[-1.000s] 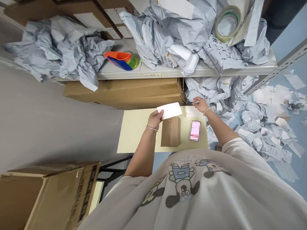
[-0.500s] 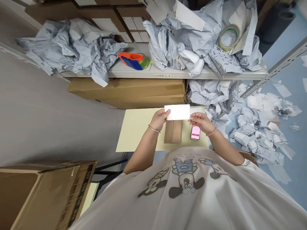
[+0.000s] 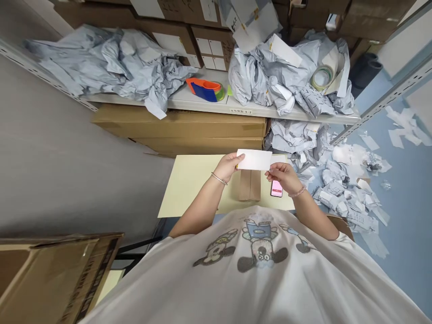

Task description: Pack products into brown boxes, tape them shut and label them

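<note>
— Left hand (image 3: 227, 167), right hand (image 3: 283, 176): finger state?
— Pinched narrow on opposite ends of a white paper slip (image 3: 254, 159), frame centre.
— Below?
— Small cardboard box (image 3: 249, 185), phone (image 3: 276, 188) just right, on a pale yellow board (image 3: 189, 189).

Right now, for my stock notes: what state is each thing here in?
white paper slip: flat, held up by both hands
left hand: pinching the slip's left end
right hand: holding the slip's right end
cardboard box: closed, on the pale yellow board
smartphone: screen lit, lying on the board
grey mailer bags: crumpled, heaped on the shelf
</note>
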A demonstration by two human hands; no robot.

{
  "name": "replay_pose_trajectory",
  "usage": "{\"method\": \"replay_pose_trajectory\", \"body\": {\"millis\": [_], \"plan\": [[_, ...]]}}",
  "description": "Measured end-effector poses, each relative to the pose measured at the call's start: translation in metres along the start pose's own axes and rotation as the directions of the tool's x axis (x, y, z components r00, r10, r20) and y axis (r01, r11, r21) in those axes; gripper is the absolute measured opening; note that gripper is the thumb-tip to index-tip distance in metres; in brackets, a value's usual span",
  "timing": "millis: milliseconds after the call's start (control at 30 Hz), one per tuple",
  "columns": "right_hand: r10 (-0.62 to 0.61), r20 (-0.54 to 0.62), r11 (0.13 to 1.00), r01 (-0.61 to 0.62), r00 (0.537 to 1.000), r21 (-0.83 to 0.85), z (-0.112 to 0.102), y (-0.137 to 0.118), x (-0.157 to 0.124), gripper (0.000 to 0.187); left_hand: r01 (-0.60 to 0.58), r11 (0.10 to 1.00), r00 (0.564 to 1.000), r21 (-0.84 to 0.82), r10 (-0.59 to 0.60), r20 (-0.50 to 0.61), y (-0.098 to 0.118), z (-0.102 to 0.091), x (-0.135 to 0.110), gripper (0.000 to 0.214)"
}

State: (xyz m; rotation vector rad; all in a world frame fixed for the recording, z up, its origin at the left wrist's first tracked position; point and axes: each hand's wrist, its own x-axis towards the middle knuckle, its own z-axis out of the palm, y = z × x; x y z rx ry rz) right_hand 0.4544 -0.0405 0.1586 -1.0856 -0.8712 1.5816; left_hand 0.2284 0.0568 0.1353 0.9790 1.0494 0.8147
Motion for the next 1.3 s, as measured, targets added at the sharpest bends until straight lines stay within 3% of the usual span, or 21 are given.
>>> {"method": "replay_pose_trajectory", "body": {"millis": [67, 133, 233, 300, 333, 400, 467, 667, 800, 967, 1133, 1233, 1300], "plan": [[-0.008, -0.021, 1.0, 0.008, 1.0, -0.002, 0.008, 0.002, -0.002, 0.04, 0.024, 0.998, 1.0, 0.05, -0.023, -0.014, -0.003, -0.004, 0.001, 0.063], [-0.017, -0.055, 1.0, 0.017, 0.998, -0.002, 0.015, 0.006, -0.004, 0.039, 0.012, 0.984, 0.995, 0.179, 0.005, -0.098, -0.006, -0.005, -0.001, 0.063], [-0.034, -0.124, 0.999, 0.034, 0.992, -0.003, 0.024, 0.015, -0.008, 0.038, -0.198, 0.855, 0.931, 0.479, 0.316, -0.181, -0.004, 0.003, -0.014, 0.06], [-0.045, -0.174, 0.999, 0.043, 0.984, -0.011, 0.03, 0.022, -0.01, 0.038, -0.383, 0.705, 0.859, 0.597, 0.509, -0.051, 0.0, 0.012, -0.031, 0.041], [-0.049, -0.197, 0.999, 0.046, 0.979, -0.021, 0.034, 0.025, -0.011, 0.038, -0.451, 0.66, 0.844, 0.601, 0.535, 0.047, 0.002, 0.017, -0.039, 0.03], [-0.067, -0.229, 0.997, 0.056, 0.971, -0.054, 0.04, 0.03, -0.013, 0.037, -0.51, 0.662, 0.852, 0.55, 0.477, 0.216, 0.005, 0.027, -0.056, 0.019], [-0.099, -0.243, 0.992, 0.076, 0.965, -0.1, 0.046, 0.034, -0.014, 0.036, -0.487, 0.727, 0.873, 0.484, 0.384, 0.301, 0.005, 0.033, -0.066, 0.019], [-0.142, -0.241, 0.98, 0.103, 0.96, -0.168, 0.054, 0.042, -0.019, 0.031, -0.316, 0.877, 0.937, 0.363, 0.229, 0.263, -0.005, 0.031, -0.062, 0.023], [-0.094, -0.243, 0.99, 0.065, 0.965, -0.126, 0.046, 0.046, -0.025, 0.029, -0.081, 0.967, 0.965, 0.239, 0.016, 0.262, -0.011, 0.024, -0.05, 0.034], [0.004, -0.295, 0.999, -0.014, 0.955, -0.034, 0.016, 0.043, -0.044, 0.026, 0.142, 0.99, 0.96, 0.0, -0.138, 0.245, -0.011, 0.014, -0.037, 0.045], [0.045, -0.418, 0.999, -0.044, 0.908, 0.012, -0.041, 0.04, -0.074, 0.023, 0.128, 0.991, 0.98, 0.032, -0.131, 0.151, -0.01, -0.001, -0.019, 0.041], [0.057, -0.563, 0.998, -0.067, 0.825, 0.003, -0.089, 0.045, -0.097, 0.021, 0.029, 0.996, 0.996, 0.088, -0.036, 0.082, -0.009, -0.007, -0.008, 0.038], [0.062, -0.691, 0.991, -0.129, 0.72, -0.045, -0.126, 0.052, -0.113, 0.017, -0.045, 0.99, 0.998, 0.133, 0.039, 0.046, -0.007, -0.01, -0.001, 0.038]]}}
